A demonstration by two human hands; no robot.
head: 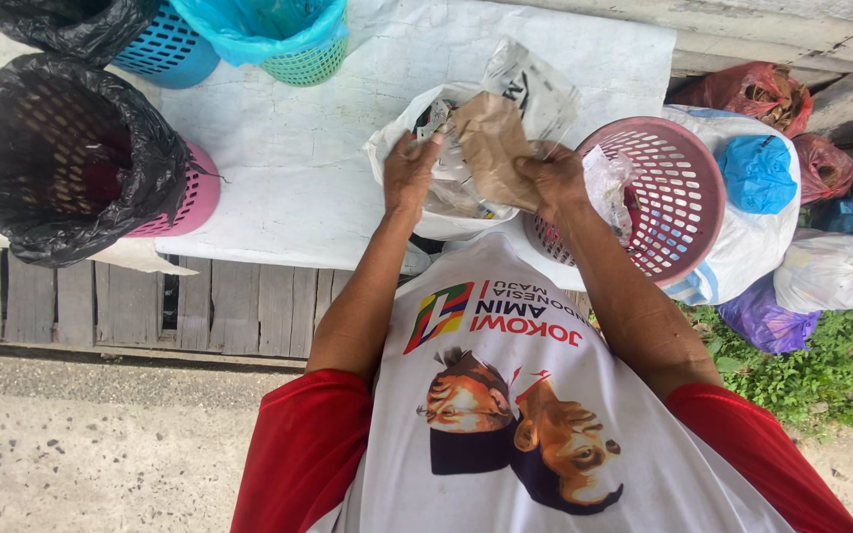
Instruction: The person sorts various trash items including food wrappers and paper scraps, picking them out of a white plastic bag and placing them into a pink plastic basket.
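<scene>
My left hand (410,174) grips the rim of a white plastic bag (399,138) full of mixed paper and plastic scraps, holding it open on the white-covered table (288,158). My right hand (555,181) pinches a piece of brown paper (493,146) together with a crumpled clear plastic wrapper (606,184), lifted over the bag's mouth. A sheet of newspaper (535,84) sticks up behind the brown paper. Both forearms reach forward from my white and red shirt.
A pink mesh basket (673,197) leans at the right of the bag. A pink basket with a black liner (51,158), a blue basket with a black liner (165,49) and a green basket with a blue liner (288,39) stand left. Tied rubbish bags (782,197) lie piled right on the grass.
</scene>
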